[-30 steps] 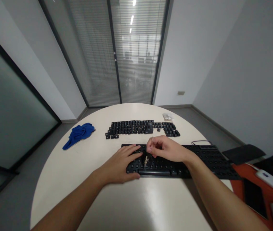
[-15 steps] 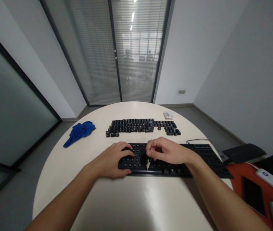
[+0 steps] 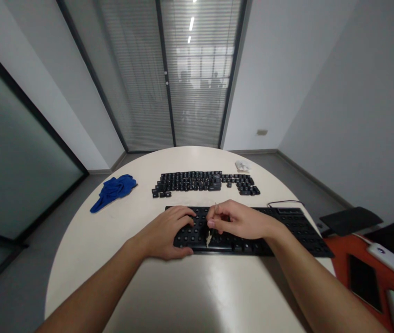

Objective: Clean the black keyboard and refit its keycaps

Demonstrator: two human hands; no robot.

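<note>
A black keyboard base (image 3: 297, 231) with its keycaps mostly off lies across the near part of the table, key posts showing. My left hand (image 3: 165, 233) rests on its left end, fingers spread and curved over the key posts, thumb along the front edge. To the right, my right hand (image 3: 238, 219) is pinched round a thin stick-like thing with a pale, ragged lower end (image 3: 209, 238). That end touches or hovers just over the key posts; I cannot tell which. A bit of the stick shows above the fingers.
Loose black keycaps (image 3: 190, 181) lie in rows beyond the keyboard. A blue cloth (image 3: 115, 190) lies at left, a small clear packet (image 3: 243, 166) at the back right. Off the table's right side, a dark phone (image 3: 364, 282) and a white power strip (image 3: 393, 261) rest on an orange surface.
My right hand has shifted slightly left across the key posts with the pale-ended stick in its pinch. My left hand has moved a little to the right along the keyboard.
</note>
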